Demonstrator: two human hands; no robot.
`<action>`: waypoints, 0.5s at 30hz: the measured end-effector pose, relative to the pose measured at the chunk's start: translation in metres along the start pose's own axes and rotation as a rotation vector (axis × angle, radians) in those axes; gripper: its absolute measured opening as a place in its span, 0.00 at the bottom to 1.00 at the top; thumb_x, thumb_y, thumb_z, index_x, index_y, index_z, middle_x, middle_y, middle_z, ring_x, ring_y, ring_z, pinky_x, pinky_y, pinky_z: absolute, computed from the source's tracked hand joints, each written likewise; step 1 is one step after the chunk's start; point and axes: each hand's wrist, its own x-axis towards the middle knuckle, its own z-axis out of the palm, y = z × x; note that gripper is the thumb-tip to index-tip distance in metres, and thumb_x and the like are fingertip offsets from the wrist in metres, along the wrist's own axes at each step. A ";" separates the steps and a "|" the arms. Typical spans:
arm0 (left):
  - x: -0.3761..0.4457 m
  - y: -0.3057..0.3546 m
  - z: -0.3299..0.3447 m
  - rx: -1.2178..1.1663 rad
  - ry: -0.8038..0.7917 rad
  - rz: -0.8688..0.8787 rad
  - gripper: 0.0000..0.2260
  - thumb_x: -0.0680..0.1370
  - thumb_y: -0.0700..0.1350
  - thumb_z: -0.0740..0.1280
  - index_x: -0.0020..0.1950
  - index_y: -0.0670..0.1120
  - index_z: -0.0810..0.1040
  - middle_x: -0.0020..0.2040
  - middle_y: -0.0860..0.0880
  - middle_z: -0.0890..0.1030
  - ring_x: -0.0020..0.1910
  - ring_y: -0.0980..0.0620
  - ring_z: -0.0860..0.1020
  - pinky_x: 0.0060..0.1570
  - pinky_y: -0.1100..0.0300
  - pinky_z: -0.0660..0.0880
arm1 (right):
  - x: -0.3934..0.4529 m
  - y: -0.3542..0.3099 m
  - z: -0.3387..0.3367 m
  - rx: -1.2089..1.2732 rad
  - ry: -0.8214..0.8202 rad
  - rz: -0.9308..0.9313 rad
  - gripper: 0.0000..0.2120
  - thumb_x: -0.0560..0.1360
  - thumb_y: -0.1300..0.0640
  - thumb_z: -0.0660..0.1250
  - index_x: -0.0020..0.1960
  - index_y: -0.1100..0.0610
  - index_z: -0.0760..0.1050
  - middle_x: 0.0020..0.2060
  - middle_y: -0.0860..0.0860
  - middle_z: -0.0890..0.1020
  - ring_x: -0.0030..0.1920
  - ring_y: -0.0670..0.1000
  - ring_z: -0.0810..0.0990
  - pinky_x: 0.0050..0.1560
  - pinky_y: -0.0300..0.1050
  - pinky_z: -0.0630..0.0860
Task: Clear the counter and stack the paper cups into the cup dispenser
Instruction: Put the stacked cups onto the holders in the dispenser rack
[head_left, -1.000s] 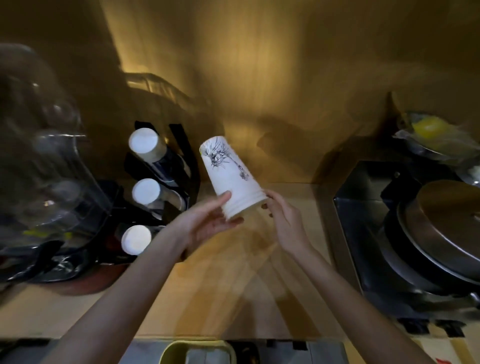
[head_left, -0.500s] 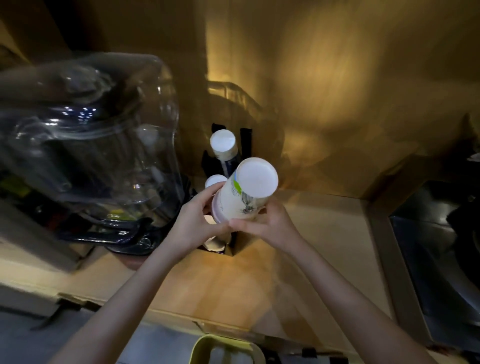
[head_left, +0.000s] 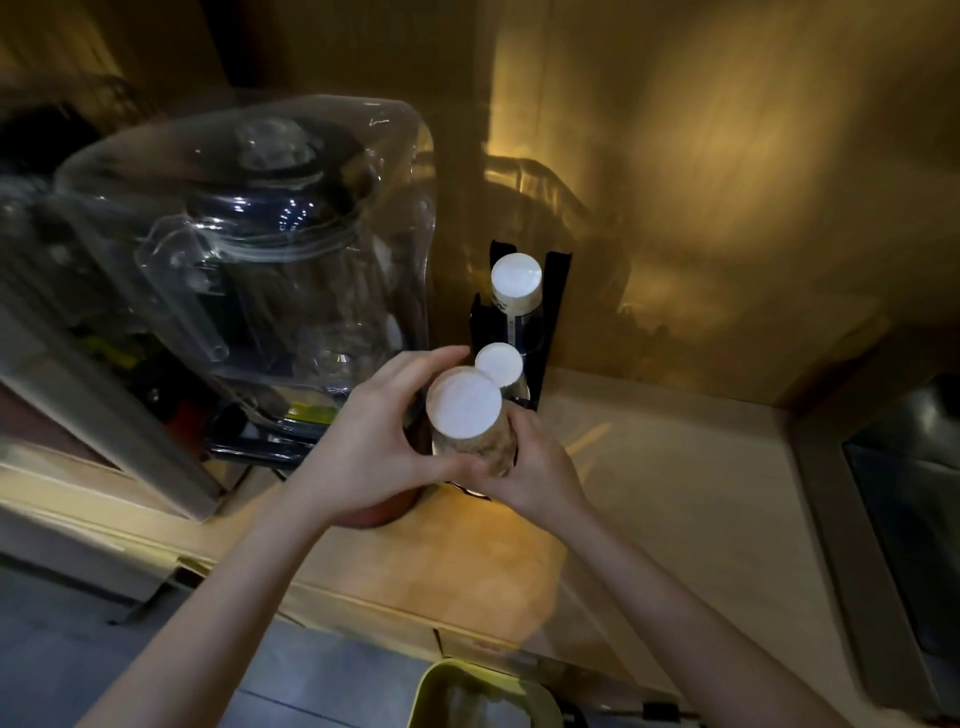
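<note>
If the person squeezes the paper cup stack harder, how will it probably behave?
The cup stack is paper, so it is probably light and its wall may dent under a hard squeeze. Nested cups likely stiffen it somewhat. Held upside down in the left hand and right hand, the inner cups could slide out.

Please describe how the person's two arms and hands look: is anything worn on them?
Both forearms are bare, with no sleeve in view. The left hand and the right hand show no glove, ring, watch or bracelet. The fingers are slim, and the nails look short and unpainted, though the dim light hides detail.
</note>
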 end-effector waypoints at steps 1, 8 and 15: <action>-0.001 0.000 0.001 0.051 0.017 0.007 0.36 0.61 0.60 0.72 0.66 0.55 0.67 0.57 0.57 0.74 0.55 0.63 0.72 0.54 0.74 0.68 | 0.001 0.004 0.003 -0.035 0.009 0.004 0.42 0.58 0.33 0.71 0.67 0.48 0.63 0.63 0.48 0.72 0.62 0.48 0.72 0.56 0.48 0.76; 0.003 -0.020 0.022 0.200 -0.094 -0.071 0.37 0.63 0.56 0.75 0.68 0.48 0.67 0.63 0.50 0.71 0.60 0.53 0.72 0.60 0.59 0.69 | 0.007 0.020 0.018 -0.138 -0.026 0.022 0.44 0.62 0.44 0.76 0.71 0.52 0.59 0.69 0.50 0.66 0.67 0.50 0.69 0.59 0.47 0.72; 0.005 -0.030 0.045 0.192 -0.025 -0.073 0.33 0.64 0.48 0.76 0.66 0.46 0.68 0.58 0.46 0.73 0.55 0.47 0.75 0.52 0.61 0.71 | 0.008 0.026 0.022 -0.095 -0.005 0.064 0.42 0.63 0.46 0.76 0.71 0.51 0.59 0.68 0.49 0.69 0.67 0.49 0.69 0.57 0.42 0.69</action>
